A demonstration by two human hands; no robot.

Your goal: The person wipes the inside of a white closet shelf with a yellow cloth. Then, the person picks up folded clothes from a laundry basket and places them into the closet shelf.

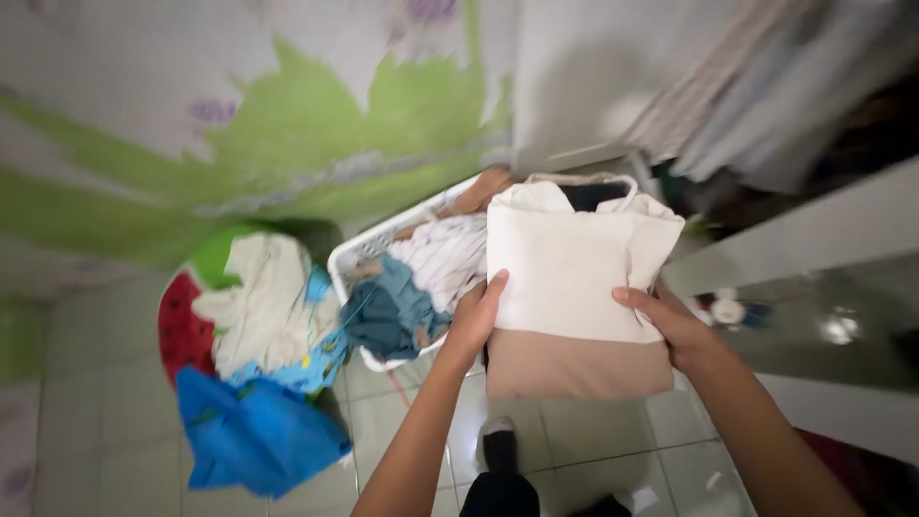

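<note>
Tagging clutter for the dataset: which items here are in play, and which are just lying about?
In play:
left hand
right hand
folded cream and tan cloth stack, held by both hands
white laundry basket of clothes

Lying about:
blue bag
cream garment pile
watermelon-print mat

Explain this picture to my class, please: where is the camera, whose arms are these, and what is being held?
The camera sits on a person's head and looks down, so the two bare arms are that person's own. The left hand and the right hand grip the sides of a stack of folded cloth, cream on top and tan beneath, fingers curled over its edges. Behind it a white laundry basket holds loose clothes. On the tiled floor to the left lies a pile of garments with a blue cloth.
</note>
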